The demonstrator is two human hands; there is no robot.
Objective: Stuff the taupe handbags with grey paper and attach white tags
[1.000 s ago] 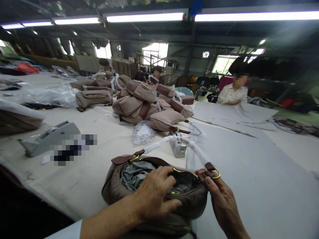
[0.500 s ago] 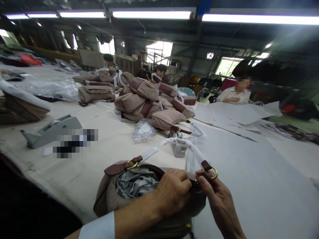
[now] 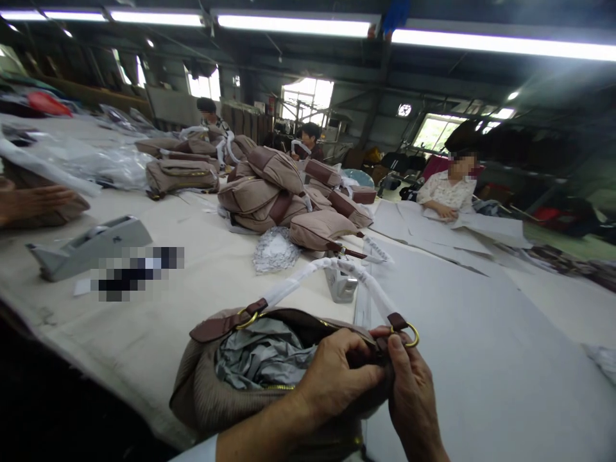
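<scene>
A taupe handbag (image 3: 202,385) with brown leather tabs lies in front of me, its top zipper open. Crumpled grey paper (image 3: 260,353) fills the opening. White wrapping covers the arched handle (image 3: 332,264), which joins the bag at gold rings. My left hand (image 3: 337,372) reaches across the bag, fingers curled and closed at the right end of the zipper; whatever lies between the fingertips is hidden. At that same end, my right hand (image 3: 414,385) pinches the bag's corner just below the right gold ring (image 3: 412,335).
Taupe bags (image 3: 269,186) are heaped mid-table. A grey tape dispenser (image 3: 96,247) stands left, a smaller one (image 3: 341,282) behind the handle. Another person's hand (image 3: 38,202) touches a bag at far left. White sheets (image 3: 481,333) cover the right; a person (image 3: 447,189) sits beyond.
My left thumb has extended toward the right hand, and both hands have come closer together at the zipper end. Another person's hand has appeared at far left. The view has shifted slightly.
</scene>
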